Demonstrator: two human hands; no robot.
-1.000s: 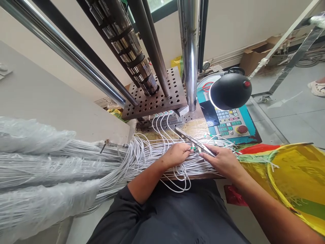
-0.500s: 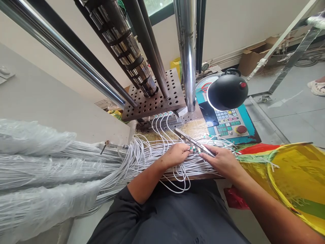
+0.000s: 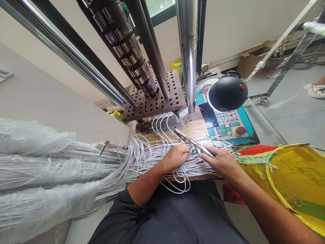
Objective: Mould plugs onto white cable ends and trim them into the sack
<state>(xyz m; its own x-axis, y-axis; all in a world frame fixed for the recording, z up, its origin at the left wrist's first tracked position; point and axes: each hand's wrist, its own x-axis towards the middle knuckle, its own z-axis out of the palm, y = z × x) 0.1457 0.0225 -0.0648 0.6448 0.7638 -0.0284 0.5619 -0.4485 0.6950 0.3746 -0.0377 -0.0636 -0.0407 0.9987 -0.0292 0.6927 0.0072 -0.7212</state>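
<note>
A long metal bar (image 3: 187, 138) with small slots lies slantwise above the bundle of white cables (image 3: 144, 152). Its near end is gripped by my right hand (image 3: 220, 161), thumb below and fingers on top. My left hand (image 3: 177, 156) is closed in a pinch at the bar's side, on a white cable's end with a small green-and-white connector (image 3: 190, 149). Other connector ends sit along the bar near my right thumb. Loops of white cable (image 3: 181, 184) hang over the bench edge under my left wrist.
A press with a perforated plate (image 3: 159, 101) stands ahead, several cables running into its mould. At right are a black lamp (image 3: 227, 91), a control panel (image 3: 228, 122) and a yellow bag (image 3: 294, 173). Plastic-wrapped cable bundles (image 3: 45, 200) lie left. Another person's shoe (image 3: 315, 90) shows far right.
My hands and the bar stay almost in place, with only slight finger movement at the connectors. The camera view has shifted a little.
</note>
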